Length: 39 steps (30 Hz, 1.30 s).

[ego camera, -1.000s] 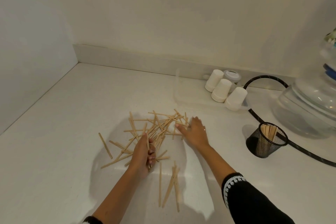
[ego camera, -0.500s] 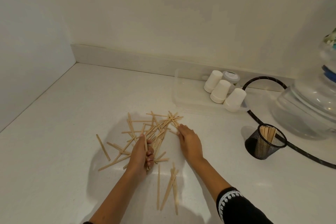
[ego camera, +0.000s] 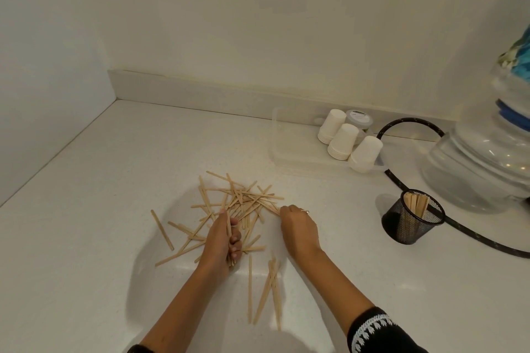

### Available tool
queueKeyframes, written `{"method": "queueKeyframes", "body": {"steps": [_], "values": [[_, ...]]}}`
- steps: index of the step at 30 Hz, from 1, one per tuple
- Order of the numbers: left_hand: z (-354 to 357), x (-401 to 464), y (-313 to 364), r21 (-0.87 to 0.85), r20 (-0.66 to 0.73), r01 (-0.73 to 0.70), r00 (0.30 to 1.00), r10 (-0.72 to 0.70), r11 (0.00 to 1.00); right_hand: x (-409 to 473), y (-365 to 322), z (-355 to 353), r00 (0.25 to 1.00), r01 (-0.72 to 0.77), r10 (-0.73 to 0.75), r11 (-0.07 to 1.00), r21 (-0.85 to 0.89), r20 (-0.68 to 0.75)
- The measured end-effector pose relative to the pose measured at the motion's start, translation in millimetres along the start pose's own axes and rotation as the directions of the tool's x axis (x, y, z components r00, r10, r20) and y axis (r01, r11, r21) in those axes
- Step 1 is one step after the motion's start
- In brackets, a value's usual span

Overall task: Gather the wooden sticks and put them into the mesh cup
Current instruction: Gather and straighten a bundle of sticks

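My left hand grips a few wooden sticks. My right hand pinches more at the pile's four o'clock edge. I should line them up first, then carry them to the mesh cup at three o'clock.

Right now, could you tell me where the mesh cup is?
The mesh cup stands on the counter's right side, right of the right hand, before the water jug.

We see a white counter carrying scattered wooden sticks, a black mesh cup, a clear tray with 3 stacks of paper cups, a black cable and a glass jar.
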<state>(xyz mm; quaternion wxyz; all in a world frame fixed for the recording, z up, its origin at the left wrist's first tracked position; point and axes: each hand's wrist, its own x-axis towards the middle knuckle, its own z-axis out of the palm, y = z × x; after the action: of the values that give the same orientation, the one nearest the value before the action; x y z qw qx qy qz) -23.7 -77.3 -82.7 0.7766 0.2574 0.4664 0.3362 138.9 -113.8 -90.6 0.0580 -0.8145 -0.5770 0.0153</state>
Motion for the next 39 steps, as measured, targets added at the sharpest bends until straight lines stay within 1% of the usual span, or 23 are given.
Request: {"method": "queueKeyframes", "body": {"steps": [4,7,9,11,14,18,20,21,23,24,26,28,30,31,32,33,34,36,37,39], "values": [[0.7,-2.7,0.4,0.016,-0.002,0.001,1.0,-0.001,1.0,6.8,-1.8,-15.1,0.983,-0.154,0.149,0.987,0.04,0.106],[0.8,-3.5,1.0,0.038,0.0,-0.002,1.0,0.002,0.999,9.8,4.6,-22.7,0.947,-0.279,0.261,0.957,0.077,0.19],[0.7,-3.8,1.1,0.046,-0.001,-0.003,1.0,0.003,0.999,7.7,9.0,-25.8,0.928,-0.327,0.305,0.942,0.072,0.213],[0.5,-4.0,0.7,0.052,-0.005,-0.001,1.0,0.001,0.999,4.2,13.1,-26.9,0.917,-0.346,0.326,0.937,0.051,0.228],[-0.3,-3.5,0.1,0.056,-0.008,0.003,1.0,-0.002,0.998,-0.6,17.5,-26.6,0.911,-0.369,0.353,0.929,0.04,0.213],[-0.9,-2.9,-1.3,0.052,-0.01,-0.003,1.0,0.004,0.999,-6.5,19.6,-26.3,0.919,-0.352,0.338,0.935,0.04,0.202],[-0.8,-2.4,-1.3,0.054,-0.013,0.002,1.0,-0.002,0.999,-9.0,23.0,-26.9,0.921,-0.358,0.334,0.929,0.096,0.202],[-0.9,-2.1,-0.8,0.054,-0.015,0.012,1.0,-0.011,0.998,-10.4,25.4,-28.0,0.917,-0.376,0.341,0.914,0.156,0.209],[-1.0,-1.2,1.0,0.04,-0.011,0.043,0.999,-0.042,0.998,-13.6,31.1,-31.4,0.902,-0.422,0.351,0.841,0.34,0.251],[-1.3,-0.8,2.0,0.031,-0.006,0.058,0.998,-0.058,0.998,-16.6,33.9,-34.5,0.892,-0.448,0.348,0.769,0.456,0.289],[-1.5,-0.6,3.9,0.039,0.009,0.071,0.997,-0.072,0.997,-24.6,38.6,-41.6,0.875,-0.484,0.316,0.579,0.656,0.367],[0.6,-1.8,4.7,0.058,0.039,0.06,0.997,-0.063,0.996,-32.6,40.7,-47.9,0.859,-0.512,0.258,0.406,0.757,0.443],[6.9,-5.2,5.6,0.041,0.102,0.044,0.994,-0.048,0.998,-37.8,37.9,-54.4,0.846,-0.531,0.203,0.253,0.808,0.493],[11.6,-7.2,5.4,0.036,0.134,0.04,0.99,-0.044,0.999,-39.5,33.7,-58.2,0.842,-0.537,0.182,0.188,0.822,0.508],[17.4,-10.0,4.9,0.038,0.163,0.043,0.985,-0.048,0.998,-40.8,28.6,-61.5,0.842,-0.536,0.167,0.151,0.831,0.513],[24.7,-12.9,3.5,0.048,0.185,0.052,0.981,-0.06,0.997,-41.6,23.0,-64.5,0.849,-0.525,0.158,0.145,0.839,0.504],[32.1,-15.9,1.6,0.07,0.195,0.065,0.978,-0.078,0.995,-42.3,17.4,-66.5,0.861,-0.506,0.153,0.161,0.847,0.485],[46.5,-20.3,-3.5,0.129,0.194,0.096,0.974,-0.12,0.987,-44.3,5.3,-67.9,0.885,-0.464,0.164,0.221,0.858,0.436],[53.1,-22.0,-6.6,0.13,0.2,0.112,0.97,-0.137,0.985,-45.8,-0.5,-67.5,0.901,-0.431,0.192,0.293,0.853,0.39],[64.4,-25.3,-11.2,0.051,0.211,0.135,0.967,-0.143,0.99,-49.2,-9.9,-64.3,0.94,-0.328,0.251,0.487,0.81,0.23]]}}
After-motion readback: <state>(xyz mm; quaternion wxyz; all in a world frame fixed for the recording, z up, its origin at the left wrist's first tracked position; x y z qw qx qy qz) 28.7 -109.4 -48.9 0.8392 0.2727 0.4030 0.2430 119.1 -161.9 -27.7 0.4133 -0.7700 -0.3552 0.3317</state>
